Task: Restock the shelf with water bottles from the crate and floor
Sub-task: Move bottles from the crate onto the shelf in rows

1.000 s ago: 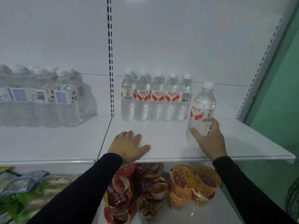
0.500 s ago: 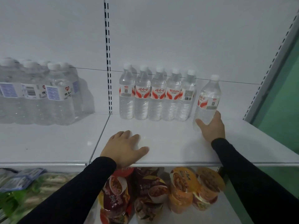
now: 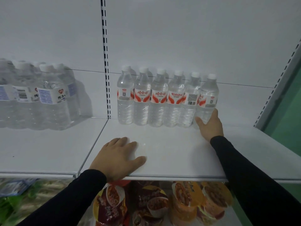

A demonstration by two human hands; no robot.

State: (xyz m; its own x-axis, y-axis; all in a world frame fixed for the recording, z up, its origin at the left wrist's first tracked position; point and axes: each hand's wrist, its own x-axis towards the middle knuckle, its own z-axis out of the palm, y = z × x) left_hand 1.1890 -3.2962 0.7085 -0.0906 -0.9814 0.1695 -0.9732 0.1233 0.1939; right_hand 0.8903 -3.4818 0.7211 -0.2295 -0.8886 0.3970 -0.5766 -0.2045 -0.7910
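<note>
Clear bottle [image 3: 207, 97] upright, seemingly gripped low by right hand [image 3: 210, 126].

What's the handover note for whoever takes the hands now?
Left hand: flat on the shelf front edge, holds nothing.
Right hand: grips the base of the end bottle, upright at the right end of the row.
Done: six red-label bottles in front, more caps behind.
Left: release; shelf has room on the right. Crate and floor stock not in view.
</note>
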